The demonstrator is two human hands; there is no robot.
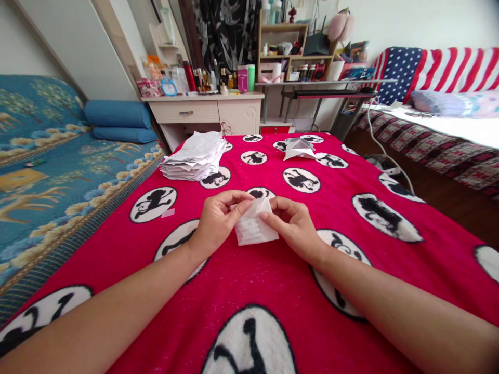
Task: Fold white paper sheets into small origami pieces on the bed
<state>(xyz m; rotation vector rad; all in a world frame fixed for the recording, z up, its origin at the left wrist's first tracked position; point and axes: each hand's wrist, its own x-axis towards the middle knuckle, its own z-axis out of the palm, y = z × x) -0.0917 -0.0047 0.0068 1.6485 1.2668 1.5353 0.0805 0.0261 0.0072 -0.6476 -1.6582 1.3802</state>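
A small white folded paper piece (253, 226) lies on the red blanket (249, 291) in front of me. My left hand (216, 218) pinches its upper left edge with thumb and fingers closed. My right hand (292, 221) pinches the upper right corner, which is lifted and partly folded over. Both forearms rest on the blanket. A stack of white papers (195, 158) sits farther back on the left. Several folded paper pieces (298, 148) lie at the far middle of the blanket.
A small pale scrap (168, 212) lies on the blanket at left. A blue patterned bed (47, 176) with bolsters borders the left. A white dresser (206, 111), a desk and shelves stand behind. A flag-covered bed (440, 104) and a white cable (385, 153) are at right.
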